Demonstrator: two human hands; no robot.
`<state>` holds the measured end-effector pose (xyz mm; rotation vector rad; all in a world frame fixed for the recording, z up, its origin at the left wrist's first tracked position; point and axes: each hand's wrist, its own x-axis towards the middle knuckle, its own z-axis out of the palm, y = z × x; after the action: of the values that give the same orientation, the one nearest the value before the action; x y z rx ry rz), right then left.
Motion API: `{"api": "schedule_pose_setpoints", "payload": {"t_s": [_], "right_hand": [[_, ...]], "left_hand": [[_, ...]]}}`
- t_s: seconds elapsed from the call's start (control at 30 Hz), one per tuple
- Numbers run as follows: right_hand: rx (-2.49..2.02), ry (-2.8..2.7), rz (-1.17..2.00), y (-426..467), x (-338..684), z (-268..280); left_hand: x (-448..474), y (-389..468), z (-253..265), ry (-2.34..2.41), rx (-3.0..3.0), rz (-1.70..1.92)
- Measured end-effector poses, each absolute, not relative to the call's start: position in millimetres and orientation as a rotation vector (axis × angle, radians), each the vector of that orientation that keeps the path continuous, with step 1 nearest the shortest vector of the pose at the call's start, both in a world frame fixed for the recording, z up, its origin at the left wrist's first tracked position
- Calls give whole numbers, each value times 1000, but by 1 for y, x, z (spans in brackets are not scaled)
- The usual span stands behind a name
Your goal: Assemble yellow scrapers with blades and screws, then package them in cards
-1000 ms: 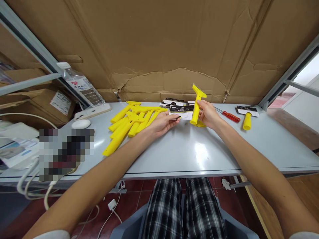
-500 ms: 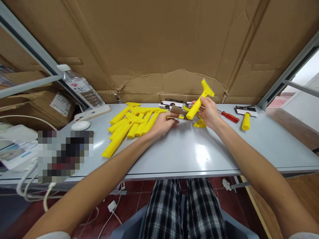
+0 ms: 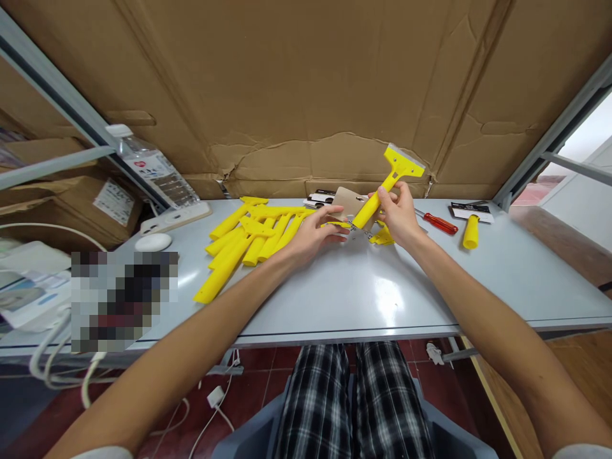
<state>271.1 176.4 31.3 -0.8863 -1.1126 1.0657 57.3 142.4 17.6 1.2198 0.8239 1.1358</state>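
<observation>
My right hand (image 3: 400, 213) is closed around the handle of a yellow scraper (image 3: 399, 167), whose wide head with two small screws points up and to the right. Behind the handle's lower end stands a brown card (image 3: 348, 200) with a hole; what supports it is unclear. My left hand (image 3: 316, 233) has its fingers spread just left of the card, holding nothing I can see. Small metal screws (image 3: 354, 227) and loose yellow pieces (image 3: 382, 234) lie beneath my hands. Several yellow scraper handles (image 3: 229, 258) are piled left of my left hand.
A red screwdriver (image 3: 440, 223) lies right of my right hand, with a yellow-handled scraper in a card sleeve (image 3: 471, 231) beyond it. Black-and-white cards (image 3: 322, 197) lie at the back. At left are a power strip (image 3: 176, 217), a bottle (image 3: 150, 167) and a white mouse (image 3: 153, 242).
The scraper has turned so its head faces me more and moved slightly right. The brown card has tilted upright, and my left fingers have opened away from it.
</observation>
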Motion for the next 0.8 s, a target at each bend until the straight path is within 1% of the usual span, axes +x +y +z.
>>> {"api": "schedule_pose_setpoints", "payload": {"t_s": [0.13,0.33,0.5,0.63,0.73,0.8], "right_hand": [[-872,-1119,1019,178,271,28],[-785,-1155,1088,174,266,28],[-885,-1110,996,176,267,26],[-947,-1006,1113,176,268,29],[-1001,-964,1167,172,268,34],[-1020,-977,1195,169,266,37]], "left_hand": [[54,141,26,716,966,1113],[54,143,25,742,729,1097],[59,139,22,730,990,1160],[62,133,20,627,1175,1211],[62,133,18,543,1147,1161],[63,134,16,575,1095,1177]]}}
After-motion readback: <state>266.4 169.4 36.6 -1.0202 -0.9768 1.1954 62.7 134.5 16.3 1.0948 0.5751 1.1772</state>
